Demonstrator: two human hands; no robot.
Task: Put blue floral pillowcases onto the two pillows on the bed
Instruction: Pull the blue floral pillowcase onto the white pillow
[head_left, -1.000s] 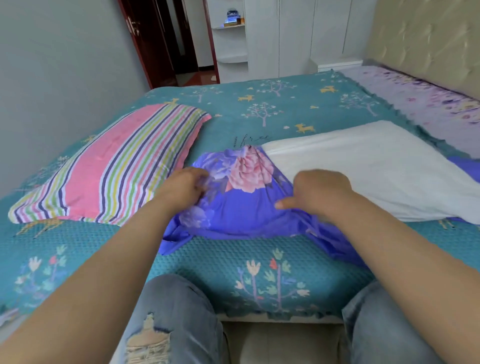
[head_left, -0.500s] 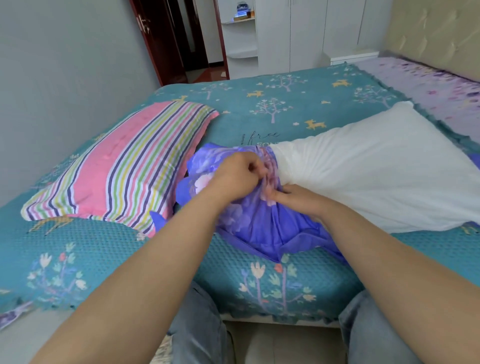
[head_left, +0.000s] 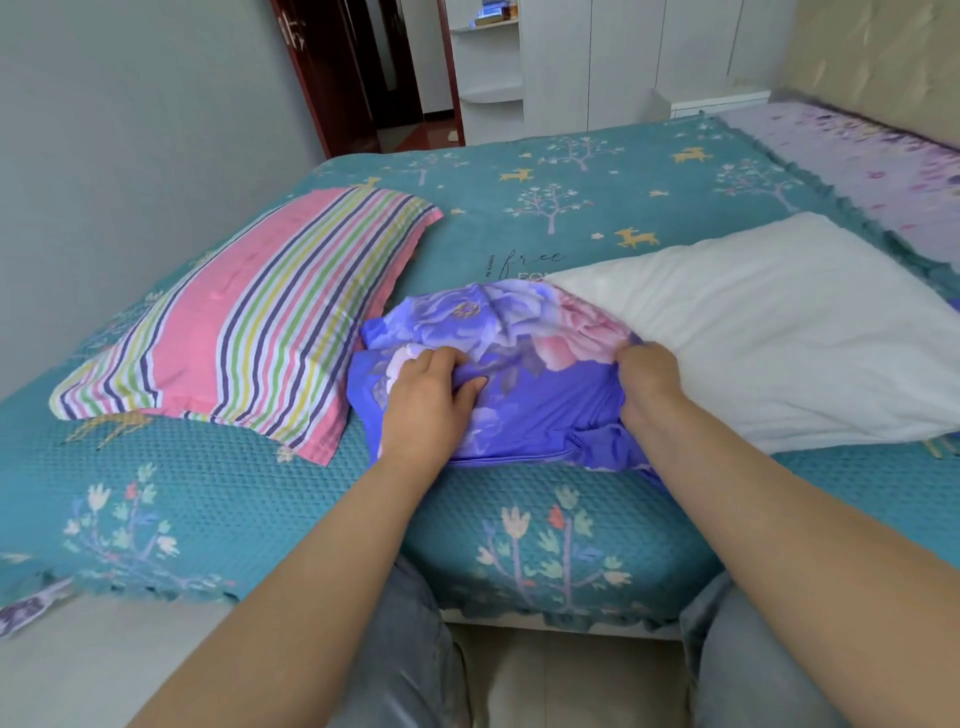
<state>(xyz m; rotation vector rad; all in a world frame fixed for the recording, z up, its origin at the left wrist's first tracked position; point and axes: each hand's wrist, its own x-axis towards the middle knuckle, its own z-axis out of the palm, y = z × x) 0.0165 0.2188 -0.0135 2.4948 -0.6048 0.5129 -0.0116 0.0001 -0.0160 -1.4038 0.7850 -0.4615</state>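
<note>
So the blue floral cotton pillowcase (head_left: 519, 374) sits bunched over the near end of the plain white pillow (head_left: 753, 332), near the front edge of the bed with the teal patterned bedspread (head_left: 260, 509). The left hand (head_left: 431, 395) has its fingers curled into the bunched fabric, gripping it. The right hand (head_left: 649, 384) grips the pillowcase's edge right where it meets the white pillow. The pink striped pillow (head_left: 249, 322) lies just to the left, still in its old cover.
</note>
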